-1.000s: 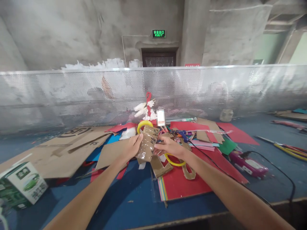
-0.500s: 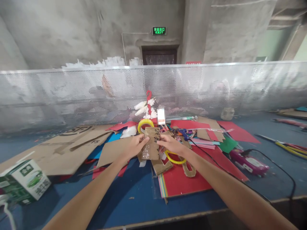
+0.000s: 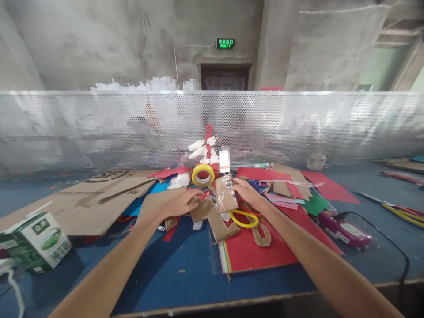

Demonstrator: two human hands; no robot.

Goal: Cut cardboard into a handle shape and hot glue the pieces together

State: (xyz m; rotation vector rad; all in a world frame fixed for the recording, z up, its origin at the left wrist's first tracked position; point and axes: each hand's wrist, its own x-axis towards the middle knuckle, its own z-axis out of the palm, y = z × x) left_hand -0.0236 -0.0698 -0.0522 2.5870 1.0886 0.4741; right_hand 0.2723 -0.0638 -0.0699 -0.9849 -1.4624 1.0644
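My right hand (image 3: 247, 193) grips the right edge of a small cardboard piece (image 3: 226, 194) covered in shiny clear tape, tilted above the clutter. My left hand (image 3: 183, 202) is off that piece, its thumb and fingers apart, over a brown cardboard sheet (image 3: 150, 212) and beside a cut, angled cardboard strip (image 3: 217, 223). Whether its fingertips touch the strip I cannot tell. Behind the hands stands a yellow roll of clear tape (image 3: 203, 176). Yellow scissor-like handles (image 3: 244, 219) lie under my right wrist, next to a looped cardboard cutout (image 3: 261, 234).
Red paper sheets (image 3: 265, 254) lie at the front right. A green-and-white carton (image 3: 39, 240) stands left, near large cardboard (image 3: 96, 216). To the right are a purple device (image 3: 344, 229) with a black cable and yellow-handled scissors (image 3: 399, 212). A perforated metal screen (image 3: 109, 132) runs behind.
My left hand has let go of the taped cardboard and moved left and down. My right hand keeps hold of the piece, which has shifted right and turned. The view has shifted slightly.
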